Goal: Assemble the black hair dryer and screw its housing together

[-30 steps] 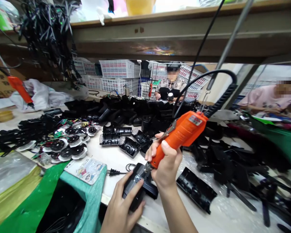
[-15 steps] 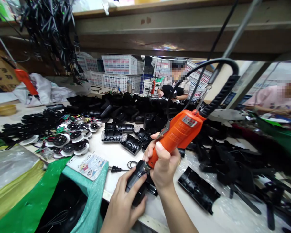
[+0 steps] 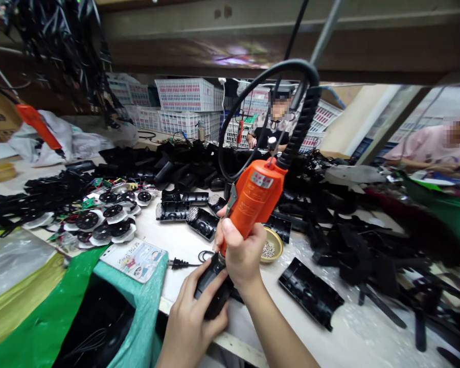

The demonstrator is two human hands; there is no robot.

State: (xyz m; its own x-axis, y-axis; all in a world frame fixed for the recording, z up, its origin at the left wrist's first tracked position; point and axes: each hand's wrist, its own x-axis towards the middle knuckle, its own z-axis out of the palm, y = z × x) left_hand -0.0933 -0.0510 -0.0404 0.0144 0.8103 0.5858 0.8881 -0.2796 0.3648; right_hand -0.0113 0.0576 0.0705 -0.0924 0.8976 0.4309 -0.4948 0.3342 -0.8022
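Observation:
My right hand [image 3: 243, 250] is wrapped round an orange electric screwdriver [image 3: 253, 197], which hangs from a cable and a metal rod above. Its tip points down onto a black plastic housing [image 3: 209, 273]; the exact contact spot is hidden by my fingers. At the table's front edge my left hand [image 3: 195, 306] grips that housing, fingers along its top and thumb at its side. Just behind my right hand stands a small yellow dish [image 3: 272, 245] of screws. One open black half shell [image 3: 310, 294] lies to the right.
Black half shells [image 3: 203, 222] and round parts with wires [image 3: 111, 217] lie beyond my hands. Black parts [image 3: 345, 240] heap up at the right. A shelf beam [image 3: 253, 46] crosses overhead. A co-worker [image 3: 272, 128] sits opposite, another person [image 3: 425, 145] at right.
The screwdriver has swung left and stands more upright, its tip still at the housing. The dish of screws has come into sight behind my right hand. My left hand keeps its hold.

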